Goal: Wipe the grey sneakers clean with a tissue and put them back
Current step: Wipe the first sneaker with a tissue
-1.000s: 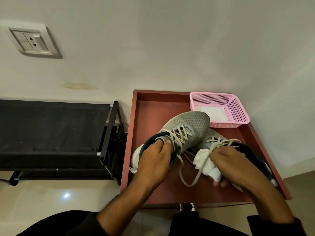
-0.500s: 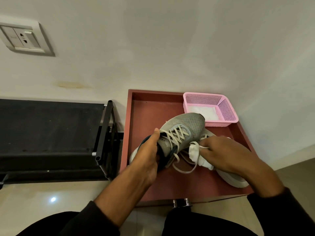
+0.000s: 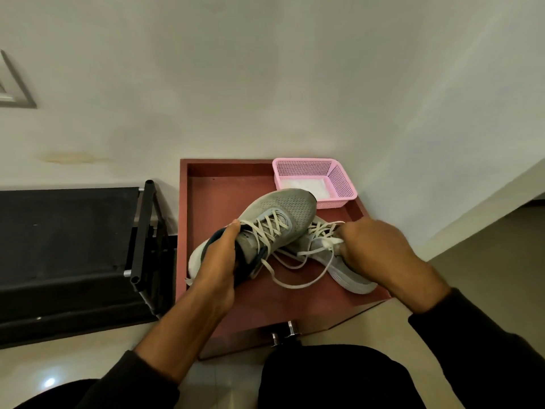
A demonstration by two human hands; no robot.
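Note:
My left hand grips one grey sneaker at its dark heel opening, with the toe raised toward the wall and the loose laces hanging down. A second grey sneaker lies on the red tray to the right, partly under the first. My right hand rests on this second sneaker and holds a white tissue. Only a small corner of the tissue shows by the fingers.
A pink mesh basket with white tissues in it stands at the tray's back right corner. A black shoe rack is on the left, against the white wall. Pale floor tiles lie at the right and below.
My right hand with the tissue has shifted right onto the second sneaker, hiding most of the tissue. My left hand has kept its grip on the first sneaker. The view has panned slightly.

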